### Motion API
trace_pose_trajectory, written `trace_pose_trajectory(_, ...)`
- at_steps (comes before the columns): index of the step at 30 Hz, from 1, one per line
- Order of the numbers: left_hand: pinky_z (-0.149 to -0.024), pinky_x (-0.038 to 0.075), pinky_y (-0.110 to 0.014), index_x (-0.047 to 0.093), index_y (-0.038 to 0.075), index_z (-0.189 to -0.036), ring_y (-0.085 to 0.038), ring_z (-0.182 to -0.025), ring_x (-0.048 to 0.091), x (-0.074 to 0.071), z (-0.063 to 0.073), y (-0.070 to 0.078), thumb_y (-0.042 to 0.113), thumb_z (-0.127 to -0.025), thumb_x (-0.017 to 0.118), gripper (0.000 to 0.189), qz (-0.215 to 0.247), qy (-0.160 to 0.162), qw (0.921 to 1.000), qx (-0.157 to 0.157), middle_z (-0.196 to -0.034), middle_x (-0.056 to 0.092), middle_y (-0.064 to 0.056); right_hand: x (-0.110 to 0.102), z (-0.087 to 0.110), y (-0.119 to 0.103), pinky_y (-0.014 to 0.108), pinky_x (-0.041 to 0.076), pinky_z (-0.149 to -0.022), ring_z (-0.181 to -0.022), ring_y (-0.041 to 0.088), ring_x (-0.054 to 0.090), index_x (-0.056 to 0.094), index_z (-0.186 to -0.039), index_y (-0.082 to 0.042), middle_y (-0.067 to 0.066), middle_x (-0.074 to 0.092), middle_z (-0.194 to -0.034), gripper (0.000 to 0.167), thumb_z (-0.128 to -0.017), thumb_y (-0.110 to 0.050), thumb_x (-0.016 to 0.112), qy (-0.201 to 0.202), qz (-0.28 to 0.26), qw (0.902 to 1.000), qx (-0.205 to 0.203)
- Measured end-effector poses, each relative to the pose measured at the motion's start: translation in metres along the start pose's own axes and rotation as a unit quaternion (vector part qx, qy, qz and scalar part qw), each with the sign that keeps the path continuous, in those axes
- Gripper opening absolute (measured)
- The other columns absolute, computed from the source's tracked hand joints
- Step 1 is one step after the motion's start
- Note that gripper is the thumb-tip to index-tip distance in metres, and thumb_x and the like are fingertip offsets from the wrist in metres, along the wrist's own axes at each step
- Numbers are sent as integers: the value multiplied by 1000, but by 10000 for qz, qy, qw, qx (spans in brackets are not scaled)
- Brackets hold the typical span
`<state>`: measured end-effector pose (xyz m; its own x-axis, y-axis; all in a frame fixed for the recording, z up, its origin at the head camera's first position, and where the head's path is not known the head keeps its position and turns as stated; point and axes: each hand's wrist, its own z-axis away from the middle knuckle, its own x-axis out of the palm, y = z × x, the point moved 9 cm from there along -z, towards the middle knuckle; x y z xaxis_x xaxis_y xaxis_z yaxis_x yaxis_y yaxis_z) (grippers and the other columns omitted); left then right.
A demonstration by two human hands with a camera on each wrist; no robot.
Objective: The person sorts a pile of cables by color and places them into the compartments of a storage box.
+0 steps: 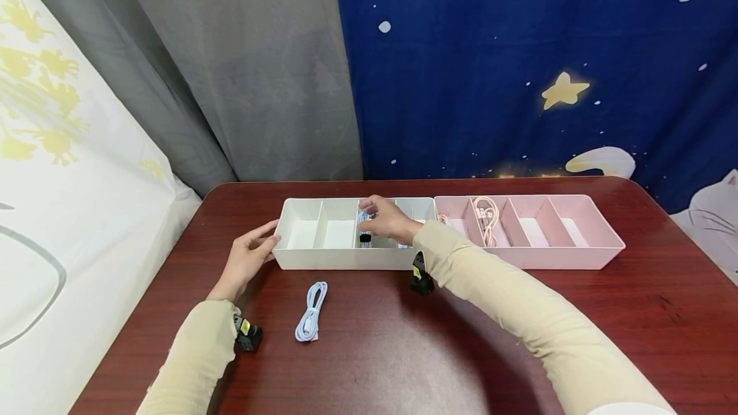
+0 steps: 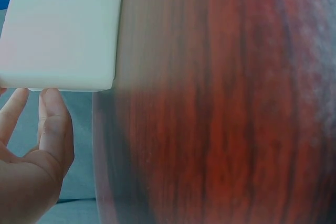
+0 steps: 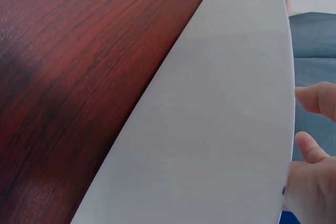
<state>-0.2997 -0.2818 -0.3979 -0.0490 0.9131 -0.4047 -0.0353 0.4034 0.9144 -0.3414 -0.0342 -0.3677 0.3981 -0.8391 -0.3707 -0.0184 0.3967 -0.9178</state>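
The left hand (image 1: 245,261) touches the left end of a white divided box (image 1: 340,260) with its fingertips. In the left wrist view, its fingers (image 2: 55,129) meet the box's rim. My right hand (image 1: 389,219) reaches over the third compartment from the left, thumb and fingers apart. Beneath them lies a light blue bundled cable (image 1: 364,217) with a black part (image 1: 365,237). From the right wrist, the box wall (image 3: 210,108) hides the compartment, and fingers (image 3: 319,98) show spread above the rim. A second light blue cable (image 1: 311,312), coiled and tied, lies on the table before the box.
A pink divided box (image 1: 553,258) adjoins the white one's right end. It contains a pale pink coiled cable (image 1: 487,219) and part of another (image 1: 444,218). Both boxes stand toward the back of the dark red wooden table (image 1: 369,364). Grey and blue curtains (image 1: 490,69) hang behind.
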Motion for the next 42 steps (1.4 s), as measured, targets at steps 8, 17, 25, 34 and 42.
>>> trace_pose_trajectory(8, -70, 49, -20, 46, 16, -131, -6, -83, 55, 1, 0, 1, 30, -88, 55, 46, -24, -12, 10000, -20, -110, 53, -18, -3, 0, -2, 34, 46, -82, -106, 27, 46, 47, -118, -1, 19, 46, -119, 43, -78, -1, 63, 31, 418, 9991, -72)
trace_pose_trajectory(17, -70, 49, -20, 47, 15, -130, -5, -82, 55, 1, 0, 0, 29, -88, 55, 45, 7, -1, 10000, 11, -110, 53, -19, -7, 1, -3, 37, 44, -86, -112, 27, 43, 47, -120, -3, 17, 45, -122, 45, -79, -3, 64, 73, 499, 9987, -2)
trace_pose_trajectory(25, -71, 49, -21, 47, 15, -130, -7, -84, 55, 1, 0, -1, 30, -87, 56, 46, 18, -6, 10000, -17, -109, 53, -18, -9, 2, -7, 37, 44, -85, -113, 30, 42, 46, -120, -1, 19, 44, -122, 45, -79, -3, 63, 71, 511, 9985, -170)
trace_pose_trajectory(34, -71, 49, -21, 47, 15, -130, -7, -84, 55, 1, 0, 0, 30, -87, 56, 46, 18, -11, 10000, -11, -109, 54, -18, -7, 3, -7, 36, 43, -86, -110, 31, 44, 47, -119, -2, 19, 45, -121, 43, -79, -3, 63, 34, 548, 9983, -171)
trace_pose_trajectory(42, -70, 49, -21, 47, 15, -130, -6, -82, 56, 0, 0, 0, 29, -88, 55, 45, 35, -3, 10000, 29, -109, 54, -19, -3, 7, -9, 36, 42, -89, -110, 34, 46, 47, -117, 1, 20, 45, -120, 41, -78, -1, 61, 55, 608, 9972, -430)
